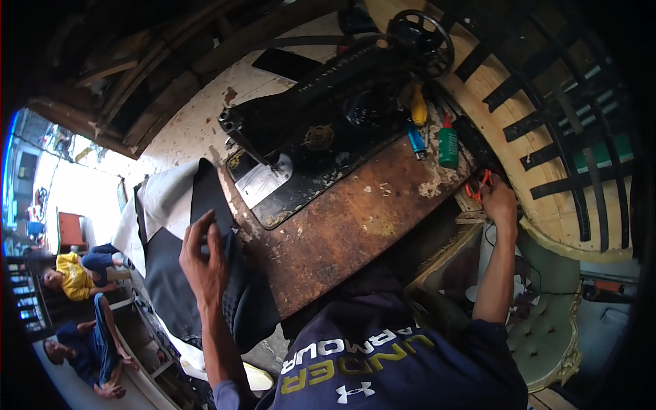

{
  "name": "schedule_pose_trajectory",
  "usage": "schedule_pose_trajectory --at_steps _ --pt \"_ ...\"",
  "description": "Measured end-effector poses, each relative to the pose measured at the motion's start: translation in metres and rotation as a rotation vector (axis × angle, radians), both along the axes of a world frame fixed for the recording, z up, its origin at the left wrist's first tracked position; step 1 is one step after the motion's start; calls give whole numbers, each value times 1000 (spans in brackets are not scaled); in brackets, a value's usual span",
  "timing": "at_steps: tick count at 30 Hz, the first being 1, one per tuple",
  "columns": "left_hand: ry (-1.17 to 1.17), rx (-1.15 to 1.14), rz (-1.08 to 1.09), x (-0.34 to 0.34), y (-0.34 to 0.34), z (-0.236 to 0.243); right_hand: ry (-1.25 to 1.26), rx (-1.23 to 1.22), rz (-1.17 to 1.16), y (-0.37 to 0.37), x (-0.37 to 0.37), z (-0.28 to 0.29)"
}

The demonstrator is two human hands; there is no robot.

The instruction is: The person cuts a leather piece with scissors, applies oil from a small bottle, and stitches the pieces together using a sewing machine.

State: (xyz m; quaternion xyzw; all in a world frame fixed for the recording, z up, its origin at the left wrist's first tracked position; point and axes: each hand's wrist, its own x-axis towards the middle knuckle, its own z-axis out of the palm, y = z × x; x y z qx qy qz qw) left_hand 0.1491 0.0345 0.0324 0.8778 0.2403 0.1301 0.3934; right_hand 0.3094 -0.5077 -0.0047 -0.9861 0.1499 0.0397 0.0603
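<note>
My left hand (203,266) is over dark fabric (167,266) hanging off the left end of the sewing table. Its fingers are loosely bent and a little apart, with nothing seen in them. A pale grey piece (160,198) lies with the dark fabric. At the table's right end, my right hand (500,201) is closed on the orange handles of a pair of scissors (480,183); their blades cannot be made out. Between my hands stands a black sewing machine (307,102) with a bright metal plate (266,183) under its needle; the fabric lies apart from the needle.
Near the handwheel (420,44) are a green bottle with a red tip (448,145), a blue lighter-like item (415,139) and a yellow-handled tool (418,106). A strapped wooden frame (540,137) borders the right side. Two people (75,273) sit at far left.
</note>
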Motion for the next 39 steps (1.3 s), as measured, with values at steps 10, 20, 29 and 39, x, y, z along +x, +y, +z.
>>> schedule_pose_trajectory --at_steps 10,20,29,39 --pt "-516 -602 91 109 -47 -33 -44 -14 -2 -7 21 -18" --pt "246 511 -260 -32 78 -68 -118 826 21 92 -113 70" --pt "368 572 -30 -63 104 -73 934 1827 290 307 -166 21" --pt "317 547 -45 -66 100 -69 1024 1739 326 402 -157 -9"
